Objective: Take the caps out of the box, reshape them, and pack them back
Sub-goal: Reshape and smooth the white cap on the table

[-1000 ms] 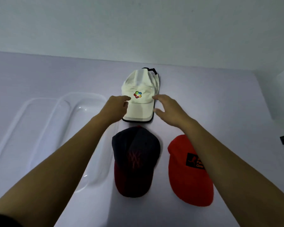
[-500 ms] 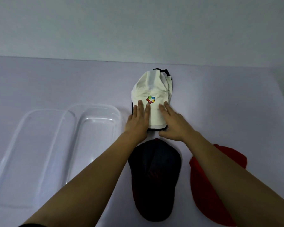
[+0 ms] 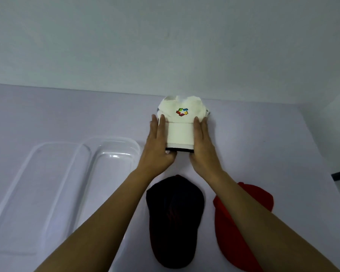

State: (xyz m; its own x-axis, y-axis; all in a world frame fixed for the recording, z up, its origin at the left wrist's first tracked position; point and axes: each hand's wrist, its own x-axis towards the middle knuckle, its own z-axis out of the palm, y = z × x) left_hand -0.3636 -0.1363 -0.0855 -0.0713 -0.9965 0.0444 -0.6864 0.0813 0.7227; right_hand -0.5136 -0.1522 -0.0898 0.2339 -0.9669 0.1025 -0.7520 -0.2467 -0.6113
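- At the table's (image 3: 263, 134) left side, a clear lid (image 3: 18, 203) lies flat, with the clear box (image 3: 110, 138) touching or overlapping it at its three o'clock.
- The left hand (image 3: 158, 146) lies along the white cap's (image 3: 181, 124) nine o'clock side, fingers straight and together, pressing rather than clutching.
- The white cap sits near the far edge, logo up, brim toward six o'clock; its crown looks bunched, though blur makes that unsure.
- The right hand (image 3: 203, 146) lies flat against the three o'clock side, fingers straight.
- A dark cap (image 3: 173, 222) lies at six o'clock from the white one, apart from it, between the forearms.
- A red cap (image 3: 234, 222) lies just beside the dark cap at its three o'clock, partly hidden by the right forearm.
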